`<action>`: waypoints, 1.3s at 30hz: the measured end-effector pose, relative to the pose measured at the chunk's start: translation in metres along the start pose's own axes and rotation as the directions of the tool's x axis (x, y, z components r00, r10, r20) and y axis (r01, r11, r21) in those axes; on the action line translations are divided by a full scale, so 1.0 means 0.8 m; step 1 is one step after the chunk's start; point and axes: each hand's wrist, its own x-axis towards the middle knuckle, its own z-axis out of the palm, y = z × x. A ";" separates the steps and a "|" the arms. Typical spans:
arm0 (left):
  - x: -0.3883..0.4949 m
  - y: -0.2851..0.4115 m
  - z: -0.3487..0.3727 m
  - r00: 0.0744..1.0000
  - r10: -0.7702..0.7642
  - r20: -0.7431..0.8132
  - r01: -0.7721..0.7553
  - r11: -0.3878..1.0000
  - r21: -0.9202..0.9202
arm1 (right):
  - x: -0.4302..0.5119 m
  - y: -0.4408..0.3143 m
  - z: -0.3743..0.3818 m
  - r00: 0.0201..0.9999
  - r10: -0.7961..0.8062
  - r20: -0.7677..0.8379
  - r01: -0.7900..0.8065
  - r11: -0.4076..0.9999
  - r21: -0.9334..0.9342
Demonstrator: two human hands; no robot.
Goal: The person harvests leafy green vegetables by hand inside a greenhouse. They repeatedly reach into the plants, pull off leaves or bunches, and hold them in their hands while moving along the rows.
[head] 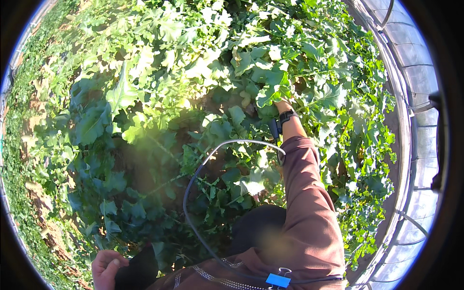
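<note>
My right hand (284, 104) reaches forward into a dense bed of leafy green plants with broad, lobed leaves (270, 85). Leaves cover its fingers, so what they touch or hold is hidden. A dark wristband (287, 116) circles that wrist, with a dark device (274, 127) beside it. At the lower left, my left hand (108, 268) is near my dark-clad knee (136, 266), fingers curled and thumb against them, with nothing visible in it. Shaded leaves (119, 181) and patches of brown soil (128, 156) lie before me.
A cable (188, 195) loops from my right sleeve (308, 188) across the plants to my clothing, where a blue binder clip (278, 280) sits. Along the right runs a ribbed plastic-sheet wall (422, 83). Bare soil strips (45, 214) show at the left.
</note>
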 end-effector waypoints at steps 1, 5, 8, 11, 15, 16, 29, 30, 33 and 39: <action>0.000 0.001 0.000 1.000 -0.028 -0.012 0.028 1.000 -0.012 | 0.002 0.001 -0.001 1.000 0.001 -0.001 -0.001 1.000 0.011; -0.003 0.002 -0.001 1.000 -0.031 0.003 0.031 1.000 0.004 | -0.007 -0.018 -0.004 1.000 0.004 -0.024 -0.002 0.998 0.069; -0.007 0.000 -0.001 1.000 0.005 0.007 -0.005 1.000 -0.002 | -0.034 -0.074 -0.007 0.993 0.104 -0.063 -0.077 0.940 0.331; -0.011 -0.006 -0.001 1.000 0.016 0.014 -0.016 1.000 -0.017 | -0.101 -0.155 -0.016 0.914 -0.234 -0.331 0.379 0.786 0.488; -0.014 -0.016 0.005 0.945 0.316 -0.085 -0.312 0.948 0.055 | -0.250 -0.273 -0.059 0.077 -0.701 -0.709 0.997 0.061 0.048; -0.014 -0.018 0.008 0.900 0.419 -0.122 -0.408 0.907 0.109 | -0.298 -0.305 -0.073 -0.050 -0.584 -0.810 0.997 -0.076 -0.007; -0.008 -0.061 0.037 0.946 0.302 -0.119 -0.316 0.940 -0.126 | -0.529 -0.402 -0.123 0.228 -0.746 -0.625 0.456 -0.485 0.746; -0.012 -0.063 0.036 0.958 0.273 -0.085 -0.278 0.959 -0.052 | -0.522 -0.396 -0.119 0.176 -0.779 -0.602 0.467 -0.472 0.748; -0.022 -0.054 0.024 0.842 0.533 0.078 -0.524 0.776 0.351 | -0.484 -0.378 -0.104 0.045 -0.865 -0.500 0.474 -0.422 0.773; -0.028 -0.023 0.010 0.855 0.247 -0.456 -0.422 0.842 -0.337 | -0.246 -0.328 -0.051 0.747 -0.508 -0.429 0.445 -0.099 0.890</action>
